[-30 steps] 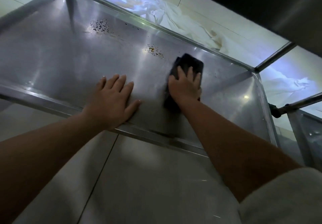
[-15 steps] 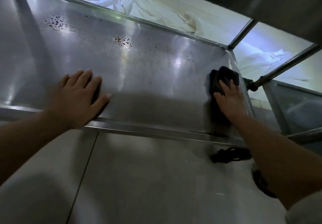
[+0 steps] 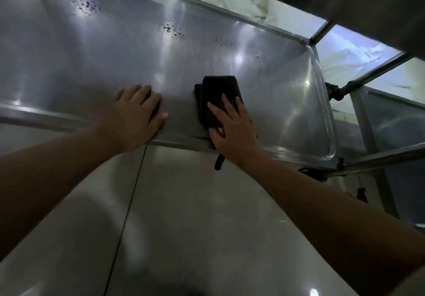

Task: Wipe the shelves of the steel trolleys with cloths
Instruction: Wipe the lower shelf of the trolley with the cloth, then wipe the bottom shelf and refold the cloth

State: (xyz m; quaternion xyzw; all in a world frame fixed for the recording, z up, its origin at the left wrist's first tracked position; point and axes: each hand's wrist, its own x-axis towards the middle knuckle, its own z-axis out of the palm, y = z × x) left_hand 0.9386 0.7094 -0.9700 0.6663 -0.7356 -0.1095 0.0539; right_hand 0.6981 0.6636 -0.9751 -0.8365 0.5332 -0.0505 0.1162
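While the right hand (image 3: 232, 130) is pressing a folded dark cloth (image 3: 218, 97) flat against the steel shelf (image 3: 287, 93), fingers spread and nearly straight on top of it, the left hand (image 3: 138, 116) is lying open, palm down, on the shelf near its front rim (image 3: 41, 113), holding nothing (it seems to be bracing the trolley). The cloth is sitting by the front rim, just right of the middle, with a small loop hanging over the edge. Judging by this, the wiping of this shelf is under way and unfinished: dark specks (image 3: 171, 29) are sitting well beyond the cloth, toward the back. The next move probably calls for a firm push of the cloth toward those spots.
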